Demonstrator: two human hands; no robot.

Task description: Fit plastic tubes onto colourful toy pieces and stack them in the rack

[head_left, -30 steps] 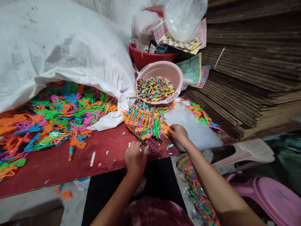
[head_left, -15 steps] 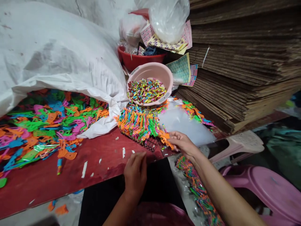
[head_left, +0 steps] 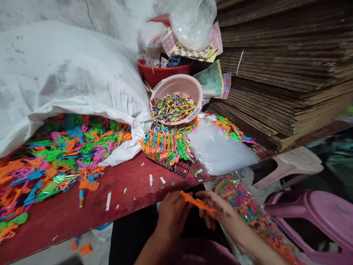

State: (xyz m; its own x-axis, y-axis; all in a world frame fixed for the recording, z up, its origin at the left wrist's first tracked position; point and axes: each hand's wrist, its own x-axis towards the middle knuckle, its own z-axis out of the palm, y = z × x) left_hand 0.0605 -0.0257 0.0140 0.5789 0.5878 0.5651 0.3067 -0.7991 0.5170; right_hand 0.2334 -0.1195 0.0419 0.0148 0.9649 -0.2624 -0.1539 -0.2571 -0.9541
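Over my lap, at the table's front edge, an orange gun-shaped plastic toy [head_left: 197, 203] stretches between my two hands. My left hand [head_left: 171, 213] is closed at its left end, with the fingertips partly hidden. On the other end, the fingers of my right hand [head_left: 216, 208] are curled, thumb side up. Just beyond them, a black wire rack [head_left: 183, 168] carries a dense row of colourful plastic toys [head_left: 165, 147]. Behind it, a pink basin [head_left: 199, 94] holds many small multicoloured sticks [head_left: 173, 107].
A large white sack [head_left: 82, 73] spills loose plastic pieces [head_left: 63, 151] on the red table [head_left: 124, 184]. Clear plastic bags [head_left: 223, 151] lie to the right. Stacked cardboard [head_left: 275, 73], a red tub [head_left: 165, 71], a pink stool [head_left: 317, 213] and a bag of toys [head_left: 248, 202] stand around.
My right hand has drawn back from the rack to my lap with the orange toy. My left hand has moved right to meet it. The view has shifted slightly.
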